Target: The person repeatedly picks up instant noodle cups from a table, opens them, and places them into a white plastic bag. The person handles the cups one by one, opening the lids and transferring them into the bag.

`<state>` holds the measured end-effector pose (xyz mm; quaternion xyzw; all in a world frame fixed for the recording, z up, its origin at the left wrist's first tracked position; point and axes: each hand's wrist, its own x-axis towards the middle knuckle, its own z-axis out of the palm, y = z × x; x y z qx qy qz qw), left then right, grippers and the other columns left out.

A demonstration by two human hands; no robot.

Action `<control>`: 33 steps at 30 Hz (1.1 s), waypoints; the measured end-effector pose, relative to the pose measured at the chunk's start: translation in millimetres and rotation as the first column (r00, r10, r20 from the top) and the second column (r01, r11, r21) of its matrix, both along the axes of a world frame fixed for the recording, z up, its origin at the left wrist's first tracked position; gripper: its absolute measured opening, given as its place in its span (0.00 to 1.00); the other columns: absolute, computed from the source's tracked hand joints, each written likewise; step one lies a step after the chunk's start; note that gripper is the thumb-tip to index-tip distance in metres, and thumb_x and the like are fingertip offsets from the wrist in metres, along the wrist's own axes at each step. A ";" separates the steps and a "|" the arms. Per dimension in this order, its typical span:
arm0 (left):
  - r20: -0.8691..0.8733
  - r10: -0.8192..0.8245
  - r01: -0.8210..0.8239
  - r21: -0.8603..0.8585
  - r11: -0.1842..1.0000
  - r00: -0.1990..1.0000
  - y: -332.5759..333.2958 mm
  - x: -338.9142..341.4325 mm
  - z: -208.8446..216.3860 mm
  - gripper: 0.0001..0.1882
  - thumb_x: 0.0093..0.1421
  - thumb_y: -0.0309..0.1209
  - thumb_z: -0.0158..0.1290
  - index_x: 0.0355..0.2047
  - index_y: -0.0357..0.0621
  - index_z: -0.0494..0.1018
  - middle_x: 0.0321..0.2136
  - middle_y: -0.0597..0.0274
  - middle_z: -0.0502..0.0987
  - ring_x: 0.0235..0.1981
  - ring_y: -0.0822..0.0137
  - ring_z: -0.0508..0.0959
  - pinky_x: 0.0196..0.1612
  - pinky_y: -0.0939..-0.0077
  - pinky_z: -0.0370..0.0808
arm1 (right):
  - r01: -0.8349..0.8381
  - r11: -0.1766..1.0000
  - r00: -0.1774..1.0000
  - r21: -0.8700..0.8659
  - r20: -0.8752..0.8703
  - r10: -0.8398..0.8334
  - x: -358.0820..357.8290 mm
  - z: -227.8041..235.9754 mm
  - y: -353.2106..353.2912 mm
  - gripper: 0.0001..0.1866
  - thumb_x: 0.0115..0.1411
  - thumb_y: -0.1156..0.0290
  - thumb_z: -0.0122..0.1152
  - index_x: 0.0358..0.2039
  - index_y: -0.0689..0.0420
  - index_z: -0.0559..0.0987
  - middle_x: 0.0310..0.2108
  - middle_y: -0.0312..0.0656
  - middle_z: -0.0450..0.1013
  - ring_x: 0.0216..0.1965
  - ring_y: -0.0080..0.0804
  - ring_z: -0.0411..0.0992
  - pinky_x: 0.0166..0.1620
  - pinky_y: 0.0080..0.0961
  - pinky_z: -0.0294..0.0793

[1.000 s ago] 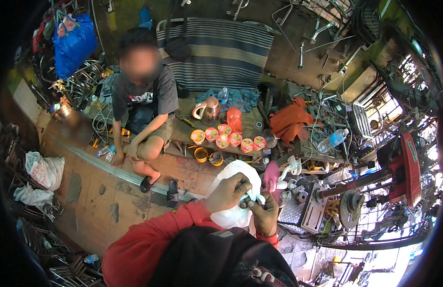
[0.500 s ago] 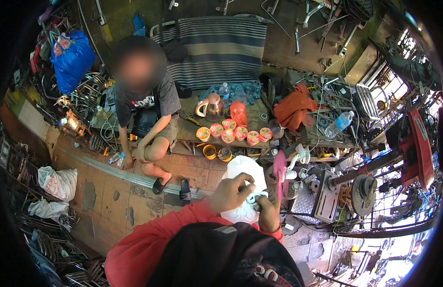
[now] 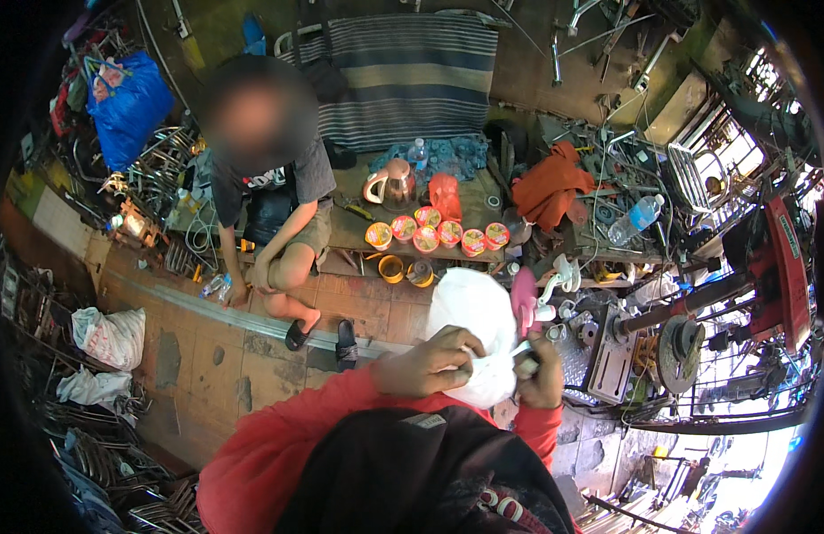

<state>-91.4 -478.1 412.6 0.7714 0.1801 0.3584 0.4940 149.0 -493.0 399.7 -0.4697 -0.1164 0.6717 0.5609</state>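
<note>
A bulging white plastic bag (image 3: 470, 307) hangs in front of me, its gathered top toward my body. My left hand (image 3: 431, 363) is closed at the near left side of the bag, fingers curled on the gathered plastic. To the right, my right hand (image 3: 540, 376) pinches a thin twisted end of the bag, which is stretched between the two hands. What is inside the bag is hidden.
Beyond the bag, a low wooden bench (image 3: 349, 233) holds several sealed cups (image 3: 425, 238), a coffee pot (image 3: 399, 185) and an orange cloth (image 3: 552, 189). A person (image 3: 274, 182) sits at the left. A drill press (image 3: 777, 276) stands right, beside metal parts.
My right hand has moved right, away from my left, drawing out a white end of the bag. The hands were close together at the bag's top before.
</note>
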 end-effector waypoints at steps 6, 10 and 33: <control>-0.163 0.207 -0.174 0.197 0.965 0.965 -14.4 -24.3 7.3 0.10 0.56 0.31 0.57 0.32 0.38 0.72 0.47 0.52 0.68 0.52 0.52 0.66 0.56 0.59 0.62 | -0.122 0.982 0.992 0.147 0.043 0.117 16.8 -5.3 9.1 0.07 0.63 0.68 0.60 0.37 0.56 0.73 0.24 0.29 0.67 0.16 0.14 0.61 0.16 0.14 0.58; -0.081 0.425 -0.396 0.237 0.887 0.902 -6.6 -7.2 14.6 0.13 0.53 0.30 0.61 0.33 0.37 0.71 0.41 0.52 0.71 0.45 0.52 0.70 0.49 0.60 0.66 | -0.290 0.920 0.736 0.265 0.676 0.037 -3.8 15.9 8.3 0.10 0.60 0.71 0.64 0.40 0.59 0.75 0.28 0.32 0.71 0.22 0.16 0.64 0.24 0.15 0.63; 0.021 0.163 -0.164 0.027 0.986 0.986 28.5 20.2 31.9 0.38 0.54 0.34 0.63 0.61 0.35 0.59 0.52 0.49 0.68 0.53 0.59 0.73 0.54 0.65 0.70 | -0.332 0.894 0.892 0.300 0.408 0.194 -32.5 19.8 -4.3 0.10 0.59 0.70 0.60 0.36 0.64 0.79 0.24 0.33 0.70 0.22 0.18 0.64 0.27 0.18 0.62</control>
